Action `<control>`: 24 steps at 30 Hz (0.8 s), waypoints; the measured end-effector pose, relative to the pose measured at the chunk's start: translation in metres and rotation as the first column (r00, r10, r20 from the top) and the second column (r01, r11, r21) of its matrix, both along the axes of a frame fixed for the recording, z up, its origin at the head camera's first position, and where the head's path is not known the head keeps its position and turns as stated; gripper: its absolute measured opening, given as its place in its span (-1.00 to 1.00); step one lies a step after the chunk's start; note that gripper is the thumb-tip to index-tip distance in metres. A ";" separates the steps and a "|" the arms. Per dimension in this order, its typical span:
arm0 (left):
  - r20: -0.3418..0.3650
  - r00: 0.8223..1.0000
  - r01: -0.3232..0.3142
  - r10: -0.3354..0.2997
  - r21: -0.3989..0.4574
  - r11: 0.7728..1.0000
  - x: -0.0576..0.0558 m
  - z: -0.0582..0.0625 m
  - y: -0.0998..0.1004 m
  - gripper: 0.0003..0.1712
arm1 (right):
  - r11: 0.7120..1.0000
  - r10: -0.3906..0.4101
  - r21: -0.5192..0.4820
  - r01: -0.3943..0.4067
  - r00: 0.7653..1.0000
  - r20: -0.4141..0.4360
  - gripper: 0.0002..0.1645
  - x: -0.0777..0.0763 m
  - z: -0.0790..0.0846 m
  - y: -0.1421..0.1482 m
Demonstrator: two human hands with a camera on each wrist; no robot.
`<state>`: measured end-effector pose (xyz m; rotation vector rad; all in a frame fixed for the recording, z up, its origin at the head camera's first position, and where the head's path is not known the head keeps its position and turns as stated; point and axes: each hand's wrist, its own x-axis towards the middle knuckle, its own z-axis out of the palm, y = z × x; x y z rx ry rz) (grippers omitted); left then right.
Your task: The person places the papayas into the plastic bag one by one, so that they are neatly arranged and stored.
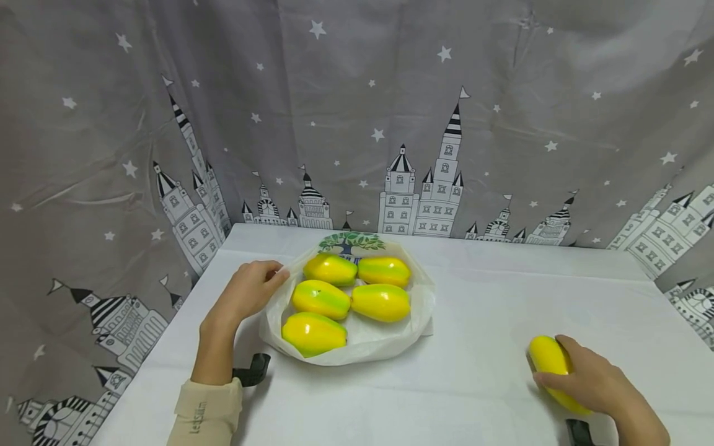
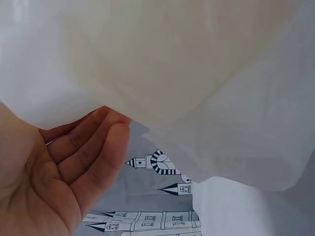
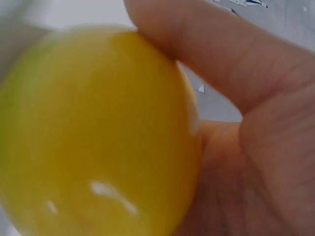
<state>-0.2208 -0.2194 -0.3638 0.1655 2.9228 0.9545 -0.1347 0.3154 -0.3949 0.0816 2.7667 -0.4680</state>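
Observation:
In the head view, a white bag [image 1: 385, 347] with a printed tree stands with its mouth spread wide. Several glossy yellow-green papayas [image 1: 381, 303] lie inside it. My left hand [image 1: 248, 288] holds the bag's left rim; in the left wrist view the bag's white side [image 2: 197, 64] covers part of the fingers, and the thumb is hidden. Off to the right, my right hand [image 1: 594, 375] grips a single yellow papaya [image 1: 546, 354], thumb on one side and fingers over the other. The right wrist view shows that papaya [image 3: 98, 132] up close, against the palm.
A white cloth [image 1: 480, 297] covers the table. Behind it hangs a grey curtain [image 1: 346, 111] printed with castles and stars. Black wrist-camera mounts [image 1: 253, 370] show beside both wrists.

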 end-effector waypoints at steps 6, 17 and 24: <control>0.009 1.000 -0.006 0.006 -0.001 1.000 0.000 0.000 0.000 -0.47 | 0.999 0.027 -0.026 -0.029 0.998 -0.063 0.18 -0.002 -0.002 -0.004; 0.000 1.000 0.006 -0.006 0.000 1.000 -0.001 -0.001 0.000 -0.48 | 0.995 0.038 -0.083 -0.059 0.971 -0.234 0.12 -0.004 -0.005 -0.017; -0.006 1.000 0.009 -0.009 -0.001 1.000 -0.001 -0.002 0.000 -0.48 | 0.992 0.007 -0.121 -0.047 0.950 -0.312 0.01 -0.004 -0.004 -0.025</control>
